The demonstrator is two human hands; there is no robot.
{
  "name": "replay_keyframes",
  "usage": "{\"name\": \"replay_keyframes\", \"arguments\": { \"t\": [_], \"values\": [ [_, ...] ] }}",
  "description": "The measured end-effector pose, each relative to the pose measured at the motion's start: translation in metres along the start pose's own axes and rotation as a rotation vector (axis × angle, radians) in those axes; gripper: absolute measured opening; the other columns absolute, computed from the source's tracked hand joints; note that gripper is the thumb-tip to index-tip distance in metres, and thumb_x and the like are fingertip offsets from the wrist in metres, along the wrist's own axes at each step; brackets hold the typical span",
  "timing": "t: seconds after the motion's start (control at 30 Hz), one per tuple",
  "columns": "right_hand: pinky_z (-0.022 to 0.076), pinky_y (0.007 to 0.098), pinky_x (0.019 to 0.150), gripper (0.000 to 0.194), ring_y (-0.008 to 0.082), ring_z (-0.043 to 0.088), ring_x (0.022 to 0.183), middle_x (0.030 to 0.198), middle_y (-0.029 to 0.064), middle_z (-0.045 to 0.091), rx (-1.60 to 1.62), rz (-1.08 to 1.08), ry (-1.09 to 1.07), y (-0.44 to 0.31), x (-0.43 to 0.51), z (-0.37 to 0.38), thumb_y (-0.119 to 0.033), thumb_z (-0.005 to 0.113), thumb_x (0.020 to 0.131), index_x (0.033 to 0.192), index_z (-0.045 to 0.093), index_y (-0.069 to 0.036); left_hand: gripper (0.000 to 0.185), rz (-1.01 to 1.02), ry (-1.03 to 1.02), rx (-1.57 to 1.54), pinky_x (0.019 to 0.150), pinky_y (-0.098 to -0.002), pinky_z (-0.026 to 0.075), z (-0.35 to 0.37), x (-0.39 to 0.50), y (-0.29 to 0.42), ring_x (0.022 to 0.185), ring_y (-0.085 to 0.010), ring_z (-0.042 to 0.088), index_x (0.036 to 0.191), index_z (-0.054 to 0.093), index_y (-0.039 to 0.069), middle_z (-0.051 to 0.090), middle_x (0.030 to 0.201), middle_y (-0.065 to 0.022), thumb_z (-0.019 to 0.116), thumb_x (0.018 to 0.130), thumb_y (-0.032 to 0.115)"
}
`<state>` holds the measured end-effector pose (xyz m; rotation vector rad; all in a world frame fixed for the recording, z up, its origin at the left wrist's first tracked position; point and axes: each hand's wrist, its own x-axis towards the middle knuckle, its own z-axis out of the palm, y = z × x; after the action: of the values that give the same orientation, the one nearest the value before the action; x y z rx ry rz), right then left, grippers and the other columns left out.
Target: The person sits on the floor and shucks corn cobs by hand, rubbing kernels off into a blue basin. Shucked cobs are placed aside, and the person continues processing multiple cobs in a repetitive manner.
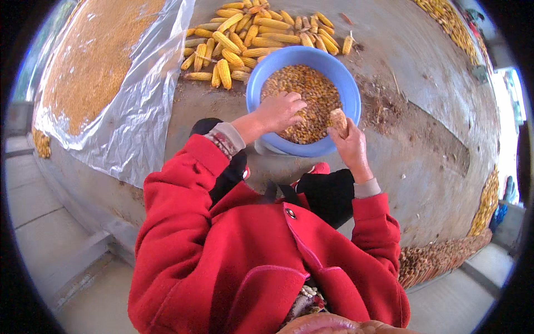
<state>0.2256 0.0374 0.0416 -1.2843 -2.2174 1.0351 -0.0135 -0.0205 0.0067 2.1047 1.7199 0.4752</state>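
A round blue plastic basin point(351, 89) stands on the concrete floor between my feet, with loose corn kernels point(313, 87) in it. My right hand point(351, 144) grips a pale, apparently stripped corn cob point(338, 122) at the basin's right side. Over the left part of the kernels is my left hand point(283, 110), palm down, its fingers apart and slightly bent. Nothing shows in it, though its underside is hidden. Beyond the basin lies a pile of yellow corn ears point(273, 31), husked and with their kernels on.
At left, a clear plastic sheet point(142, 112) bears a wide spread of grain point(96, 62). More corn ears point(450, 31) line the upper right edge and the right edge point(486, 204). A stack of cobs point(442, 254) borders the floor at lower right. Debris lies right of the basin.
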Motion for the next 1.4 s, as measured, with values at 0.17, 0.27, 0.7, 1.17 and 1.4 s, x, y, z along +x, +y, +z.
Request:
{"name": "replay_keyframes", "arguments": {
  "t": [0.17,0.27,0.7,1.17,1.4],
  "values": [
    [0.0470,0.0435,0.076,0.039,0.0374,0.061,0.089,0.093,0.0183,0.064,-0.233,0.000,-0.422,-0.018,0.056,0.034,-0.031,0.067,0.078,0.107,0.059,-0.007,0.033,-0.108,0.272,-0.190,0.087,-0.0380,0.047,-0.052,-0.030,-0.042,0.104,-0.0288,0.058,0.112,0.060,0.006,0.062,0.110,-0.0129,0.061,0.085,0.024],
    [0.0462,0.0447,0.083,0.046,0.0367,0.059,0.098,0.101,0.0202,0.063,-0.320,-0.096,-0.590,-0.010,0.079,0.056,-0.036,0.065,0.078,0.114,0.058,-0.009,0.032,-0.348,0.372,-0.318,0.085,-0.0355,0.047,-0.070,-0.055,-0.095,0.101,-0.0275,0.061,0.112,0.061,0.004,0.063,0.107,-0.0151,0.060,0.086,0.023],
    [0.0474,0.0461,0.077,0.034,0.0367,0.059,0.092,0.098,0.0156,0.061,-0.523,-0.034,-0.531,-0.002,0.114,0.075,-0.025,0.066,0.077,0.105,0.056,-0.008,0.034,-0.741,0.157,-0.277,0.082,-0.0444,0.047,0.036,-0.076,-0.302,0.095,-0.0367,0.060,0.104,0.064,0.007,0.064,0.099,-0.0193,0.054,0.086,0.034],
    [0.0478,0.0497,0.068,0.032,0.0400,0.060,0.081,0.090,0.0179,0.061,-0.590,0.054,-0.566,-0.003,0.125,0.088,-0.019,0.066,0.075,0.101,0.053,-0.006,0.035,-0.738,-0.068,-0.206,0.083,-0.0460,0.047,0.121,0.002,-0.380,0.100,-0.0341,0.059,0.107,0.061,0.007,0.062,0.108,-0.0151,0.054,0.086,0.034],
    [0.0477,0.0498,0.066,0.028,0.0399,0.060,0.080,0.088,0.0176,0.061,-0.623,0.132,-0.596,-0.005,0.128,0.091,-0.017,0.065,0.074,0.097,0.053,-0.006,0.034,-0.784,0.101,-0.098,0.089,-0.0440,0.046,0.138,0.006,-0.396,0.113,-0.0315,0.049,0.112,0.057,0.009,0.054,0.118,-0.0120,0.056,0.087,0.032]
  ]
}}
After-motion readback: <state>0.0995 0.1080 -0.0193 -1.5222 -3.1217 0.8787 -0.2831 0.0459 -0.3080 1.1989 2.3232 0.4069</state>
